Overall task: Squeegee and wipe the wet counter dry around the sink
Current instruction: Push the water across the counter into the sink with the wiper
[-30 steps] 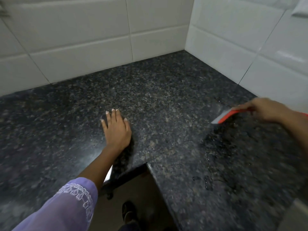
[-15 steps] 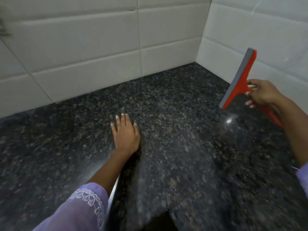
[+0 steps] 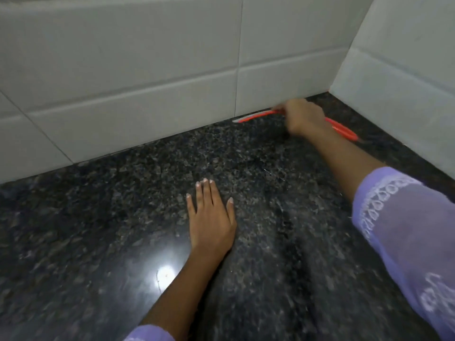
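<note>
The dark speckled granite counter point(image 3: 123, 217) fills the view. My right hand point(image 3: 304, 116) is stretched to the back, close to the corner, shut on a red squeegee point(image 3: 256, 116). The squeegee's blade lies along the foot of the back wall, and its red handle sticks out to the right behind my hand. My left hand point(image 3: 210, 217) rests flat on the counter in the middle, fingers apart, holding nothing. The sink is out of view.
White tiled walls stand at the back point(image 3: 147, 70) and on the right point(image 3: 406, 70) and meet in a corner. A lamp's glare point(image 3: 165, 274) shines on the granite near my left wrist. Faint wet streaks point(image 3: 273, 174) show right of centre.
My right hand has carried the squeegee from up in the air at the right down to the back wall. The view has shifted closer to the wall. My left hand has stayed flat.
</note>
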